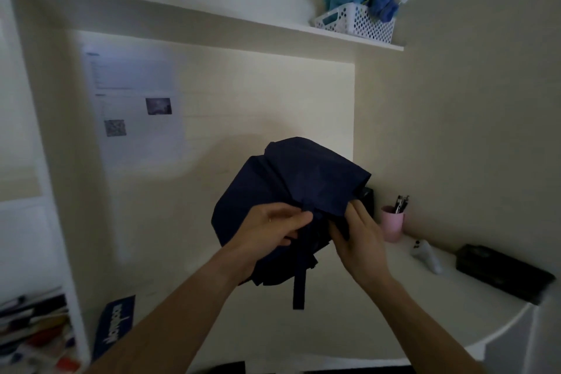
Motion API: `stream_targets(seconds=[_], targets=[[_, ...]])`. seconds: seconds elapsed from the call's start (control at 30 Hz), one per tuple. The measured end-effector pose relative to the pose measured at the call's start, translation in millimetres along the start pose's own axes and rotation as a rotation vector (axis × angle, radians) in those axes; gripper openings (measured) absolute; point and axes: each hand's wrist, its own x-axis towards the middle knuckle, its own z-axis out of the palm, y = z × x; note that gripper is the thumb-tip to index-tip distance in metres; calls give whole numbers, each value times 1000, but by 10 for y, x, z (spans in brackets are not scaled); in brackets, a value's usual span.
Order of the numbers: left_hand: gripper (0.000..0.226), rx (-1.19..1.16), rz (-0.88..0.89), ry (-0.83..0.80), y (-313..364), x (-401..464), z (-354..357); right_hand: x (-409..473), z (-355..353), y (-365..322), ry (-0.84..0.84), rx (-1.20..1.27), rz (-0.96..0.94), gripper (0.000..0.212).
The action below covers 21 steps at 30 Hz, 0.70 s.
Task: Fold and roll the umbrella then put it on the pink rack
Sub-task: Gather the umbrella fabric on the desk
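Hands, two, raised over the desk point(349, 325): left hand point(270, 229) pinches navy umbrella point(288, 191) fabric; right hand point(359, 235), fingers nearly straight, presses its side (strap point(299, 291) dangling). Beyond: pink cup point(392, 223) with pens. Farthest, white basket point(361, 23) on the shelf point(212, 14).
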Motion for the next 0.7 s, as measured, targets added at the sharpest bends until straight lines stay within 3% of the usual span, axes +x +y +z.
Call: stream_targets(seconds=[0.1, 0.23, 0.33, 0.53, 0.7], targets=[[9, -55, 19, 46, -117, 20, -39, -29, 76, -7, -12, -25, -5, 24], [10, -243, -38, 43, -191, 42, -133, -72, 132, -36, -35, -38, 37, 21], [18, -247, -87, 41, -265, 123, -232, -136, 254, -113, -39, 0, 118, 21], [12, 241, -115, 186, -355, 393, -579, -636, 929, -545, 38, 176, 548, 23], [20, 549, -132, 210, -577, 765, -926, -947, 1650, -1002, 42, 240, 953, 32]])
